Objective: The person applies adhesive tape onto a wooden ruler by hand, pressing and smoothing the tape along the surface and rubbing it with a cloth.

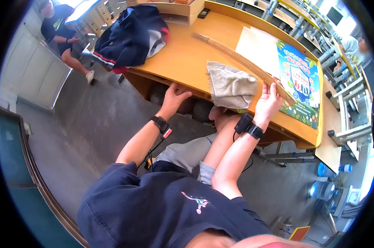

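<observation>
Yellow worktop (183, 58): my left hand (174, 98), loosely open, at the near edge; my right (267, 105) touching the long strip (236, 58) beside the cloth (230, 84), grip not discernible.

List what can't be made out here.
All in the head view:
- Desk surface under the cloth: covered by it.
- Dark shapes below the desktop: shadowed, partly behind the left hand.
- Right hand on the tan strip: contact hidden by fingers.
- Poster fine print: too small.
</observation>
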Tool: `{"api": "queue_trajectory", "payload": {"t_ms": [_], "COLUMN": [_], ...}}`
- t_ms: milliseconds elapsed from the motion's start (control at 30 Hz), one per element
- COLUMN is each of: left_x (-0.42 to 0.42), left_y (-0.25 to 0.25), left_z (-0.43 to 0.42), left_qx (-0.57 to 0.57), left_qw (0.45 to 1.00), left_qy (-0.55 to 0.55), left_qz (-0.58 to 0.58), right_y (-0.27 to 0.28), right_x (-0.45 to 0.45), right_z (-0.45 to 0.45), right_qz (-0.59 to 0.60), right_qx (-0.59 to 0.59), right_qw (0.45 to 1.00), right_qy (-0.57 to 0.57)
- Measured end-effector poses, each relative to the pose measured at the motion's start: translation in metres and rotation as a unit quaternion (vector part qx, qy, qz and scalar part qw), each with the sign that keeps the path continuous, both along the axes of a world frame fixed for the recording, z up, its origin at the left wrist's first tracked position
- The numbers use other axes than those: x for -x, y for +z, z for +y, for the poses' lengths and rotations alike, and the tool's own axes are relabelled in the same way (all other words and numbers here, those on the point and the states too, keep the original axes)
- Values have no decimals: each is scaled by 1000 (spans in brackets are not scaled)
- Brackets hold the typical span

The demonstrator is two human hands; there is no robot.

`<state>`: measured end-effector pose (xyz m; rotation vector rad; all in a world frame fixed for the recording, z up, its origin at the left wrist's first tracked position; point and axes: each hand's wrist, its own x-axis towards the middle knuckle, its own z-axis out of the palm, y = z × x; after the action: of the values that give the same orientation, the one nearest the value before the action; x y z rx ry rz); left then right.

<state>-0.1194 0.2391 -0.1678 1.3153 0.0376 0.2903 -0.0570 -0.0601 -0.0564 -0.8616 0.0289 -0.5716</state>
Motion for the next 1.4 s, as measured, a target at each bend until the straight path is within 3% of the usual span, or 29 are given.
{"api": "queue_trajectory", "payload": {"t_ms": [133, 200, 233, 300, 367, 433, 500, 567, 633, 700, 1033, 1167, 1233, 1400], "left_x": [-17, -25, -19, -4, 6, 9, 5, -11, -40, -77, -151, -165, -168, -172], "left_y": [16, 1, 5, 22, 59, 101, 140, 171, 179, 177, 168, 161, 158, 153], "left_z": [-1, 4, 0, 1, -13, -32, -54, -73, -95, -113, -136, -136, -138, -140], "left_qx": [-112, -250, -240, -343, -374, -377, -370, -393, -456, -487, -500, -475, -480, -462], "left_qw": [993, 964, 964, 896, 825, 779, 776, 806, 835, 833, 821, 823, 805, 814], "left_qy": [-5, -20, -65, -235, -400, -487, -502, -440, -273, -151, -197, -223, -198, -200], "left_qz": [49, 91, 95, 157, 139, 117, 95, 44, -141, -215, -196, -217, -287, -291], "right_y": [0, -2, -1, 1, 2, 4, 5, 6, 5, 3, 7, 7, 5, 10], "right_x": [0, -2, -2, 1, 4, 5, 4, 4, 3, 2, 1, 0, 0, 4], "right_z": [-2, -3, -3, -4, -3, -3, -3, -4, -4, -5, -6, -4, -2, 2], "right_qz": [-11, -13, -13, -11, -6, -1, 3, 19, 25, 16, -6, 27, 29, 41], "right_qx": [-6, -38, -51, -56, -63, -74, -78, -76, -74, -83, -70, -44, -28, -3], "right_qw": [1000, 999, 998, 998, 998, 997, 997, 997, 997, 996, 997, 998, 999, 999], "right_qy": [13, 20, 29, 20, 11, 27, 13, 9, -2, 0, -19, -31, -31, -36]}}
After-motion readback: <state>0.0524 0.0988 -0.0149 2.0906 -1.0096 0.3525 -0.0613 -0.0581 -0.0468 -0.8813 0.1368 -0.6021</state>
